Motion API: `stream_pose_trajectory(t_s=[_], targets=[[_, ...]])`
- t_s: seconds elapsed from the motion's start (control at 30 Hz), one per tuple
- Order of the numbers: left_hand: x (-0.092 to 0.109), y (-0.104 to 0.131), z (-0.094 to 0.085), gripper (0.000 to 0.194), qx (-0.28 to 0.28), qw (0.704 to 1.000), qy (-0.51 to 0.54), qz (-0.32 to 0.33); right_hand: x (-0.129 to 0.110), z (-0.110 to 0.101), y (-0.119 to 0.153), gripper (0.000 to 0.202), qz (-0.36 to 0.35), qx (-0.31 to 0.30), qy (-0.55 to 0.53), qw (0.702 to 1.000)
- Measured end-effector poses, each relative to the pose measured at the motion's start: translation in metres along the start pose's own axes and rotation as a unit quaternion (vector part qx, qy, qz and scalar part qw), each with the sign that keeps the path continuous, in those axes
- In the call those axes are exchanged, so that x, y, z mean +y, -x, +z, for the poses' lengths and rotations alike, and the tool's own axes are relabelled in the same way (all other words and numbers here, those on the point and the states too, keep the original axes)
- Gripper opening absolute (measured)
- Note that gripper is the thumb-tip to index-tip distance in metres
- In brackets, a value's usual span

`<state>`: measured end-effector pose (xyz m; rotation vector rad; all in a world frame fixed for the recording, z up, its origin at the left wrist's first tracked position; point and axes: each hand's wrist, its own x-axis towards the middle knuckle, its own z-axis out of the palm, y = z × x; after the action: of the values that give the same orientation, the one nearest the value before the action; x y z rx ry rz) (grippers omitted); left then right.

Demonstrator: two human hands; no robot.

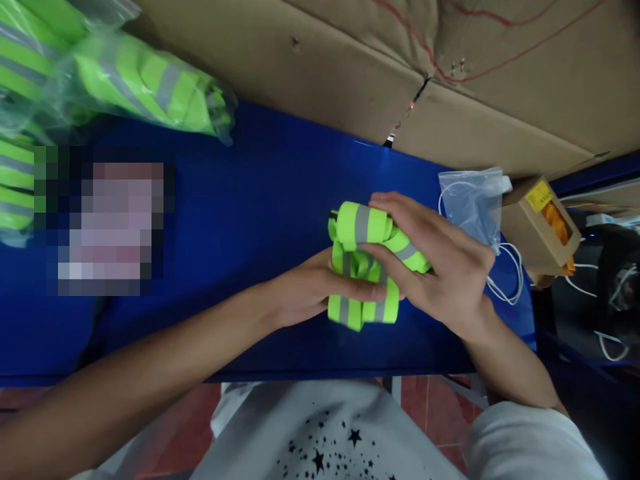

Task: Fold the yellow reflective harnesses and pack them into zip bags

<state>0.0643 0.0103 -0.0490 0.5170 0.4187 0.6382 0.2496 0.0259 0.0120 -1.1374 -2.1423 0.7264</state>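
Rolled and folded yellow-green bands with grey stripes [363, 225] are held above the blue table [280, 180], near the middle of the head view. My left hand [325, 283] is closed round the lower rolls, its thumb lying across them. On the right, my right hand [440, 260] grips the upper roll between thumb and fingers. The two hands are close together, with the bands between them. My palms and several fingertips are hidden behind the bands.
Plastic-bagged yellow-green striped bundles [145, 80] lie at the upper left, above a pixelated object [117, 220]. Large cardboard boxes [320, 67] line the far edge. On the right are a clear bag [473, 207], a white cable [520, 273] and a small open carton [530, 227].
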Motion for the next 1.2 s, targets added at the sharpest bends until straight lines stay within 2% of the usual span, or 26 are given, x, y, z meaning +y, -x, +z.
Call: stream_pose_trajectory(t_s=[0.17, 0.27, 0.33, 0.4, 0.43, 0.53, 0.57, 0.6, 0.67, 0.73, 0.77, 0.83, 0.93, 1.03, 1.1, 1.2], targets=[[0.014, 0.007, 0.002, 0.041, -0.012, 0.997, 0.001, 0.077, 0.022, 0.001, 0.004, 0.061, -0.144, -0.054, 0.098, 0.983], [0.020, 0.009, 0.001, 0.043, 0.014, 0.993, -0.012, 0.114, 0.022, 0.009, 0.001, 0.064, -0.193, -0.083, 0.113, 0.971], [0.022, 0.008, 0.000, 0.035, 0.035, 0.991, -0.033, 0.127, 0.016, 0.011, -0.003, 0.058, -0.176, -0.101, 0.084, 0.976], [0.022, 0.005, 0.000, 0.032, 0.044, 0.989, -0.044, 0.131, 0.008, 0.006, -0.008, 0.051, -0.130, -0.126, 0.026, 0.983], [0.022, 0.004, 0.000, 0.033, 0.048, 0.989, -0.048, 0.129, 0.005, 0.002, -0.010, 0.048, -0.104, -0.117, -0.016, 0.988], [0.019, 0.003, 0.002, 0.040, 0.059, 0.988, -0.063, 0.130, 0.003, -0.013, -0.014, 0.046, -0.048, -0.017, -0.115, 0.992], [0.018, 0.003, 0.003, 0.042, 0.057, 0.988, -0.068, 0.130, 0.005, -0.017, -0.016, 0.049, -0.034, -0.005, -0.126, 0.991], [0.017, 0.004, 0.003, 0.043, 0.054, 0.988, -0.071, 0.129, 0.007, -0.019, -0.017, 0.053, -0.020, -0.021, -0.126, 0.992], [0.017, 0.005, 0.004, 0.038, 0.067, 0.988, -0.064, 0.122, 0.013, -0.021, -0.018, 0.058, 0.002, -0.091, -0.112, 0.990], [0.018, 0.004, 0.003, 0.033, 0.103, 0.986, -0.039, 0.128, 0.018, -0.015, -0.019, 0.060, 0.018, -0.119, -0.096, 0.988], [0.019, 0.002, 0.003, 0.031, 0.123, 0.982, -0.023, 0.138, 0.021, -0.009, -0.018, 0.062, 0.023, -0.102, -0.087, 0.991], [0.019, -0.001, 0.001, 0.031, 0.154, 0.974, 0.004, 0.165, 0.024, 0.007, -0.015, 0.063, 0.032, -0.029, -0.083, 0.996], [0.015, -0.007, 0.000, 0.031, 0.160, 0.968, 0.010, 0.194, 0.027, 0.038, -0.006, 0.057, 0.067, 0.096, -0.102, 0.988], [0.008, -0.009, 0.001, 0.030, 0.161, 0.965, -0.020, 0.205, 0.029, 0.061, 0.003, 0.058, 0.094, 0.153, -0.109, 0.978], [0.006, -0.008, 0.001, 0.028, 0.173, 0.962, -0.043, 0.208, 0.032, 0.064, 0.003, 0.060, 0.089, 0.136, -0.105, 0.981], [0.007, -0.006, 0.000, 0.027, 0.186, 0.959, -0.059, 0.206, 0.044, 0.044, -0.008, 0.063, 0.054, 0.058, -0.091, 0.993]])
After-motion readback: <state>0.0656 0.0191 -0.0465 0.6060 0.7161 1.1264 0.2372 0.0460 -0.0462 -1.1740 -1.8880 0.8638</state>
